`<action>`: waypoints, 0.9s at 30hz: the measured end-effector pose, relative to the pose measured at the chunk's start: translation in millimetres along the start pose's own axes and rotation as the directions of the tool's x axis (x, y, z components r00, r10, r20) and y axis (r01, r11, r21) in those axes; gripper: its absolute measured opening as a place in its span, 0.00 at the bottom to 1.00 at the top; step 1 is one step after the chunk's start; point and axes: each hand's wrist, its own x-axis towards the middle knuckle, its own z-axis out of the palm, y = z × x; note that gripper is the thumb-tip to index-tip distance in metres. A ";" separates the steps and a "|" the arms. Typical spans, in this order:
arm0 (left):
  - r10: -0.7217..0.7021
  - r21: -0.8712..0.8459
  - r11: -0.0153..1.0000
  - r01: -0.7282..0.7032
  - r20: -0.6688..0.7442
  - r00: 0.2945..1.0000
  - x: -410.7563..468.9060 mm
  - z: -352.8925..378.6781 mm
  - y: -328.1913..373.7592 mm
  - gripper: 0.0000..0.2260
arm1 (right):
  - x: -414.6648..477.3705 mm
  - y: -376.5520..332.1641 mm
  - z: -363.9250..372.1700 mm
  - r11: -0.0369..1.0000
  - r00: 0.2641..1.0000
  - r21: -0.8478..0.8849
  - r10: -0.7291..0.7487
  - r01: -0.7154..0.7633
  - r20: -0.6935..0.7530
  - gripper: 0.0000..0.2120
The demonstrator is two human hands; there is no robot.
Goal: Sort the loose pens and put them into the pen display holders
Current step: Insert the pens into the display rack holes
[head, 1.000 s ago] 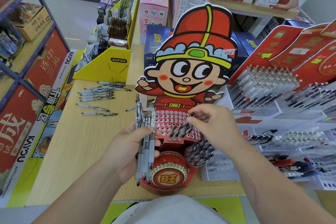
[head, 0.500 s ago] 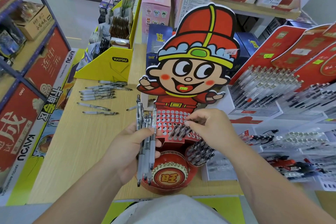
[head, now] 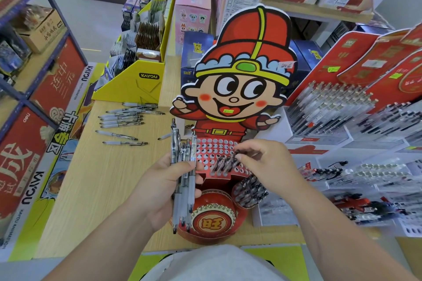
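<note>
A red cartoon-figure pen display holder (head: 233, 89) stands on the wooden table, with a white-holed panel (head: 211, 147) at its front. Several dark pens (head: 225, 164) stand in the panel's lower holes, and more fill a round cup (head: 250, 190) to the right. My left hand (head: 159, 189) grips a bundle of clear grey pens (head: 183, 173), held upright just left of the panel. My right hand (head: 265, 163) reaches over the panel and pinches the top of one dark pen (head: 236, 155) that sits in a hole. Several loose pens (head: 123, 118) lie on the table at the far left.
A yellow card display box (head: 137, 82) stands behind the loose pens. Red pen racks (head: 342, 102) and trays of pens (head: 365, 180) crowd the right side. Pink boxes (head: 194, 9) and a shelf sit behind the figure. A metal shelf unit (head: 29, 70) lines the left.
My right hand has moved down and a little left over the panel, and the pen it pinches now sits lower among the row of inserted pens. My left hand and its bundle stayed put.
</note>
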 end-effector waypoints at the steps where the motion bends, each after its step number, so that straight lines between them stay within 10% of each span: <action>1: -0.002 -0.001 1.000 0.002 -0.002 1.000 0.0 0.3 -0.1 0.05 | 0.2 -0.8 -0.3 1.000 1.000 0.001 -0.007 0.007 0.004 0.10; 27: -0.019 0.013 1.000 0.019 0.022 1.000 -7.6 3.2 -3.9 0.07 | 2.0 -4.2 -7.2 0.989 0.996 -0.130 -0.064 0.072 0.069 0.10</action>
